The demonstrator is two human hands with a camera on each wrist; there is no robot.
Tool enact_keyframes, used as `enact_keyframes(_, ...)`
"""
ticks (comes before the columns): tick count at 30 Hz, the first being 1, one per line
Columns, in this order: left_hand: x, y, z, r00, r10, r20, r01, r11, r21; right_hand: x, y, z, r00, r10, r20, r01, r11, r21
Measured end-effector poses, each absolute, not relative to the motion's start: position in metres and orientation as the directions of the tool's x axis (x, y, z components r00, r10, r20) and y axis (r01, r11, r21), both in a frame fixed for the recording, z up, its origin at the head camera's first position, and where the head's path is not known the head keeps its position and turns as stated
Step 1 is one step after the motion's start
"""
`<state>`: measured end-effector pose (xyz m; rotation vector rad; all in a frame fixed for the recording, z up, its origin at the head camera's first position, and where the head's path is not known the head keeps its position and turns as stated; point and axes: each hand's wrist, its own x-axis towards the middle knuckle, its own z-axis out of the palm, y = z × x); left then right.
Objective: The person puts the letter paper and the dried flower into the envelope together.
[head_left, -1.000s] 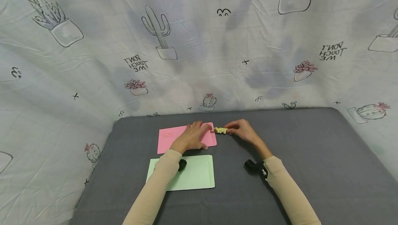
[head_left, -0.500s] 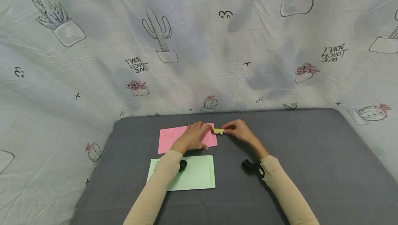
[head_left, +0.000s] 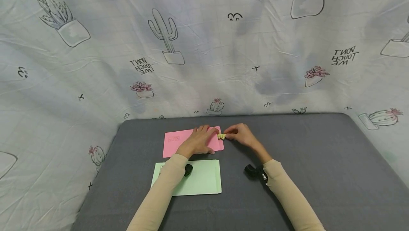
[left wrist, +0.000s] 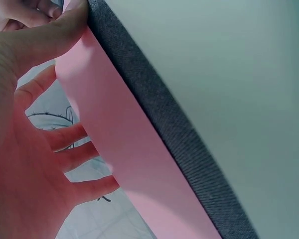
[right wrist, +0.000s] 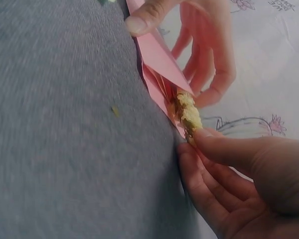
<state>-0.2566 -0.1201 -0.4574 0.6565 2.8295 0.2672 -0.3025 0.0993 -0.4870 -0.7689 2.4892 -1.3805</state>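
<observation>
In the head view a pink envelope [head_left: 174, 144] lies on the grey tabletop, its mouth facing right. My left hand [head_left: 197, 141] rests across it with fingers spread. The thumb lies at the near edge and the fingertips touch the far edge. My right hand [head_left: 241, 134] pinches a short sprig of pale yellow flowers [right wrist: 188, 113] between thumb and fingers. The right wrist view shows the sprig's front end inside the envelope's gaping mouth, the rest outside at my fingertips. My left index finger is at the mouth's upper corner.
A light green envelope [head_left: 204, 179] lies nearer to me, partly under my left forearm. The grey table [head_left: 303, 174] extends to the right. A white cloth [head_left: 204, 46] printed with cacti hangs behind the table. A tiny green-yellow bit [right wrist: 115, 110] lies on the tabletop.
My right hand has moved left, bringing the yellow flower sprig from just outside the pink envelope partly into its mouth. My left hand has stayed in place.
</observation>
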Motion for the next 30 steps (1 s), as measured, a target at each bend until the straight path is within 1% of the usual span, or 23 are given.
enact_keyframes(4, -0.257, -0.121, -0.457, -0.873, 0.458, -0.167, 0.418, 0.880, 0.227, -0.301, 0.094, -0.486, -0.868, -0.487, 0.093, -0.335, 0.438, -0.834)
enact_keyframes(11, -0.257, -0.121, -0.458, -0.876, 0.450, -0.173, 0.409, 0.883, 0.230, -0.297, 0.085, -0.486, -0.908, -0.412, 0.072, -0.267, 0.437, -0.859)
enact_keyframes(16, -0.257, -0.121, -0.458, -0.875, 0.452, -0.174, 0.412, 0.884, 0.222, -0.293, 0.079, -0.484, -0.922, -0.385, 0.049, -0.222, 0.419, -0.881)
enact_keyframes(23, -0.257, -0.121, -0.458, -0.879, 0.439, -0.186, 0.392, 0.887, 0.244, -0.292, 0.070, -0.486, -0.931, -0.365, 0.013, -0.165, 0.391, -0.906)
enact_keyframes(30, -0.256, -0.120, -0.457, -0.879, 0.432, -0.200, 0.388, 0.893, 0.228, -0.288, 0.064, -0.485, -0.943, -0.334, -0.002, -0.144, 0.411, -0.900)
